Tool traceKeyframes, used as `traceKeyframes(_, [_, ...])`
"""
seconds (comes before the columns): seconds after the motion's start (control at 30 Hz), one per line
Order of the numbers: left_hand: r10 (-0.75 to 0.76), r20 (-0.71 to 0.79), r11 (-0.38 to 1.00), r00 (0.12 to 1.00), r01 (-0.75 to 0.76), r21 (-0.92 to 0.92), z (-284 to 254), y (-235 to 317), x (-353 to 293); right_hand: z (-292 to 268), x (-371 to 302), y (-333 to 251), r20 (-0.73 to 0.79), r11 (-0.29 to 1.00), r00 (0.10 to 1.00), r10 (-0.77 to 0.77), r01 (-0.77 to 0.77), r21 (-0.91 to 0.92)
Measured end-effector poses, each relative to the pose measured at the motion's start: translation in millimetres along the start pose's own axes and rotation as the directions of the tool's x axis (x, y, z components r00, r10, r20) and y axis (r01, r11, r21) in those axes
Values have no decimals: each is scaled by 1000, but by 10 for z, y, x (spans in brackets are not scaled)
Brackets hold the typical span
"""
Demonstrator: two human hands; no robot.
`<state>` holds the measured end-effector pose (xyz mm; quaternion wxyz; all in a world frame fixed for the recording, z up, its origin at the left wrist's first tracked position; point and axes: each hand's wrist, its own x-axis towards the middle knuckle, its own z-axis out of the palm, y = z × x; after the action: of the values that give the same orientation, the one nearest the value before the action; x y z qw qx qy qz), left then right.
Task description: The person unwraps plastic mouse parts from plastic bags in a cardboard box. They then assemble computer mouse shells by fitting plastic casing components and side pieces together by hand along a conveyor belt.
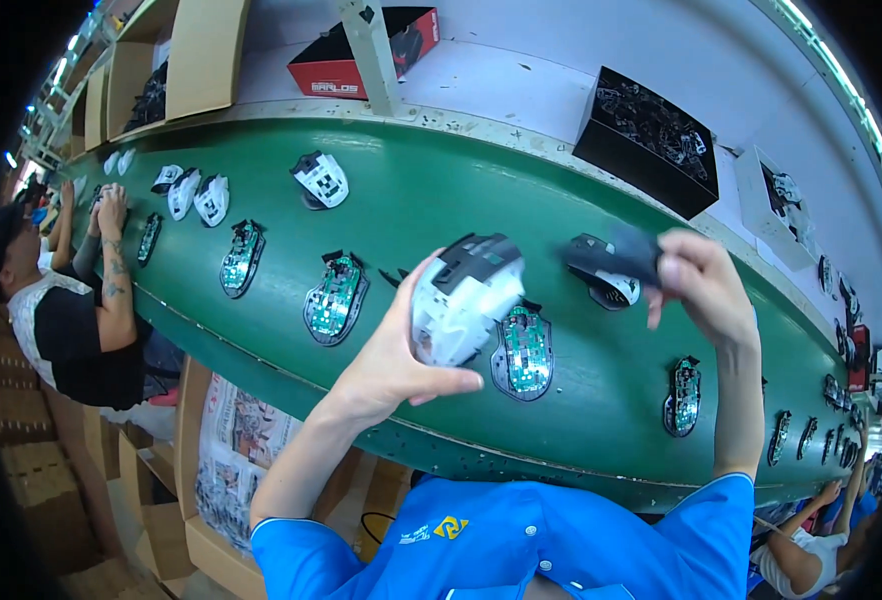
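Note:
My left hand (386, 358) is wrapped round a white and black mouse shell (469, 305), raised over the green bench. Between the thumb and fingers of my right hand (701, 278) is a dark, thin piece (635, 254), smeared by motion, so its kind cannot be made out. Just behind that piece a black and white mouse shell (601, 275) lies on the bench. Beside my left hand, close to the shell it holds, rests a mouse base with a green circuit board (527, 352). Another such mouse base (683, 398) sits below my right hand.
The green bench (441, 190) also carries mouse bases (334, 300) and white shells (321, 182) on the left. A black box of small dark parts (651, 140) and a red box (361, 60) stand along the back ledge. Co-workers (81, 300) sit at both ends.

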<state>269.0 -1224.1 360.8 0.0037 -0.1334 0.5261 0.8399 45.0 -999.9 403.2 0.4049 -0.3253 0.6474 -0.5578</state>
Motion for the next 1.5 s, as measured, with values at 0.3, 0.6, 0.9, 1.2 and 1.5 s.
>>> traceKeyframes(0.3, [56,283,998,957,-50,-28,362,-139,85,552,-482,-208,38,954,998,-52,61,-295])
traceKeyframes(0.6, [38,343,976,939,-108,187,478,-127,17,487,-664,-105,-42,987,994,-96,90,-136])
traceKeyframes(0.9, [141,244,905,959,-225,362,559,-100,-92,597,-729,-160,-90,968,988,-128,104,-230])
traceKeyframes(1.2, [108,210,900,972,-186,395,546,-81,-148,674,-723,-109,-135,967,974,-181,151,-203])
traceKeyframes(1.5, [243,210,783,947,-319,534,570,-74,-247,704,-698,-116,-147,928,949,-280,229,-294])
